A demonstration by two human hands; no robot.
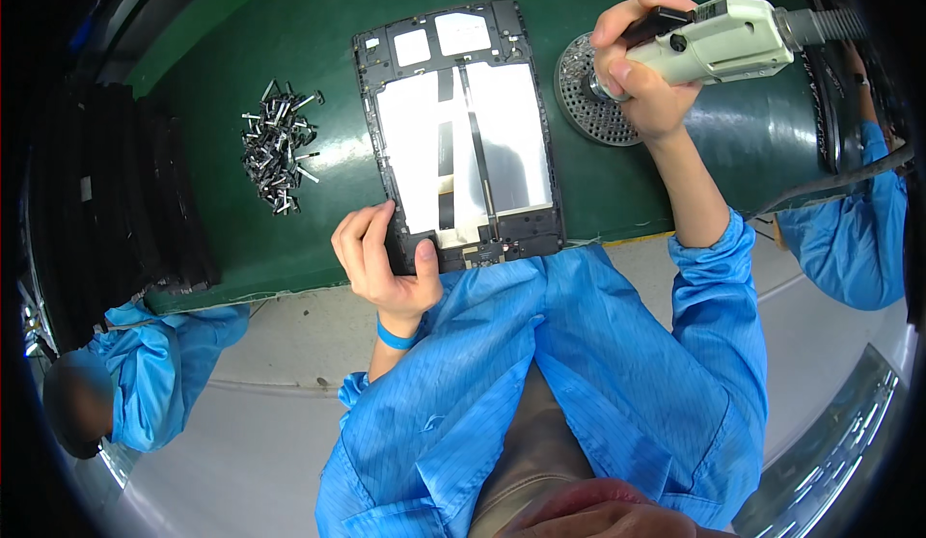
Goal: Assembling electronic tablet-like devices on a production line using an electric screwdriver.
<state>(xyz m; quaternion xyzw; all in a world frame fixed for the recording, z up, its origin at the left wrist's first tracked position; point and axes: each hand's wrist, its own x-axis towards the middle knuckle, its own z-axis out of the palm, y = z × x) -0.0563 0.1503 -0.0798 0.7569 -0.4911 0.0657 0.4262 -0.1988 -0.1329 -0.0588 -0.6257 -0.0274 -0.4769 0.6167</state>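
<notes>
An opened tablet point(463, 142) lies on the green bench in front of me, its silvery battery cells and black frame facing up. My left hand point(391, 263) grips its near left corner, with the thumb over the top and the fingers along the side. In my right hand point(651, 89) is a pale electric screwdriver point(728, 41), tilted, with a black lever along its upper side. Its nose points down over a round metal plate full of small holes point(577, 109), right of the tablet. My fist hides part of that plate and the screwdriver's tip.
Left of the tablet lies a pile of small black and silver parts point(280, 142). Tall stacks of dark panels point(106, 191) stand at the far left. A ribbed hose point(830, 27) runs right from the screwdriver. People in blue sit at left point(159, 379) and right point(839, 248).
</notes>
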